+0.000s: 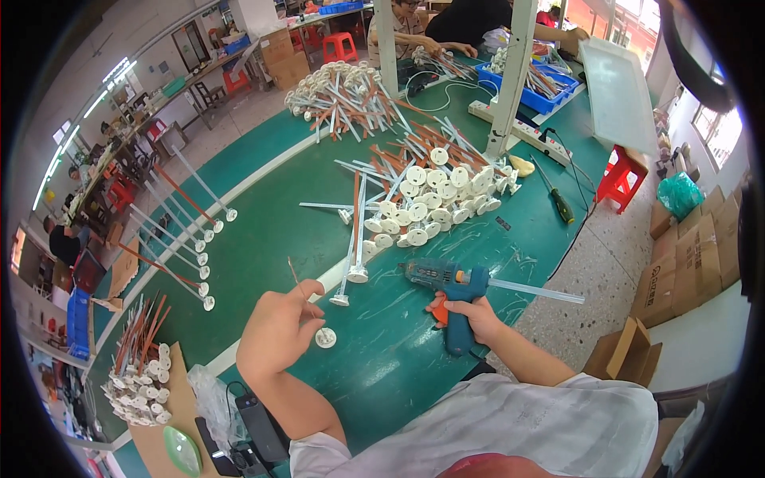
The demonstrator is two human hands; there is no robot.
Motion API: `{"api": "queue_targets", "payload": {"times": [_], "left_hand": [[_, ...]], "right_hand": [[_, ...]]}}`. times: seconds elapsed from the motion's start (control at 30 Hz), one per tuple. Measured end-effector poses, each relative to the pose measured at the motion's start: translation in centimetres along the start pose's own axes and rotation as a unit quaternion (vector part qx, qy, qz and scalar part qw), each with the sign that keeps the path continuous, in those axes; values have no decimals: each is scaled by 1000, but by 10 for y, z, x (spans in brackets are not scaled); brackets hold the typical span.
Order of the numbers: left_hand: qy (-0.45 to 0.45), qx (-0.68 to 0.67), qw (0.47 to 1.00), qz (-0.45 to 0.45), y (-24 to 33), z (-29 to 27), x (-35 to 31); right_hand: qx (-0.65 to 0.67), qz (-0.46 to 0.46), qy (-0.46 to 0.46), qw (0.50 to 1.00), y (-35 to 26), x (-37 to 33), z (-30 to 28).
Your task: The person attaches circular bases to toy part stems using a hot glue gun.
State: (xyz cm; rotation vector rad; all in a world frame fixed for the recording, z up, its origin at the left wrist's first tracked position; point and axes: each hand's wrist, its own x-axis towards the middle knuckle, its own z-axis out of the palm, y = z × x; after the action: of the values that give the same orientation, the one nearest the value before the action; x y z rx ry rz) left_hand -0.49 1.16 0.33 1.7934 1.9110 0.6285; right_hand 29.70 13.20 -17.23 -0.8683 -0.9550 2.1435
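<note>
Here, looking down from my head, my left hand (279, 331) pinches a thin brown stick (293, 271) upright over a white round disc (325, 338) on the green table (263, 239), while my right hand (470, 315) is closed around the handle of the blue glue gun (446, 283), its nozzle pointing left and resting low near the table. I judge it best to keep the stick steady and centred on the disc and squeeze out only a small bead, with the pile of white discs (430, 199) lying well beyond.

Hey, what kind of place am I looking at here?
Most likely a small assembly workshop. A green workbench holds piles of white discs on sticks, the right hand grips a blue glue gun, and cardboard boxes are stacked alongside.
</note>
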Motion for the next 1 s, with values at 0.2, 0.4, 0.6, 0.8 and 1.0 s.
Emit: {"api": "queue_targets", "payload": {"times": [0.2, 0.4, 0.6, 0.8, 1.0], "left_hand": [[12, 0, 1000, 13, 2, 1, -4], [15, -4, 1000, 10, 1, -3, -12], [42, 0, 999, 15, -5, -8, -24], [63, 2, 998, 29, -4, -10, -26], [61, 20, 998, 29, -5, -3, -27]], "right_hand": [[1, -8, -10, 1000, 0, -1, 0], [-12, -8, -12, 1000, 0, -3, 1], [-13, -1, -2, 1000, 0, -3, 5], [-21, -24, -16, 999, 1, -1, 2], [-16, -30, -24, 999, 2, -2, 3]]}}
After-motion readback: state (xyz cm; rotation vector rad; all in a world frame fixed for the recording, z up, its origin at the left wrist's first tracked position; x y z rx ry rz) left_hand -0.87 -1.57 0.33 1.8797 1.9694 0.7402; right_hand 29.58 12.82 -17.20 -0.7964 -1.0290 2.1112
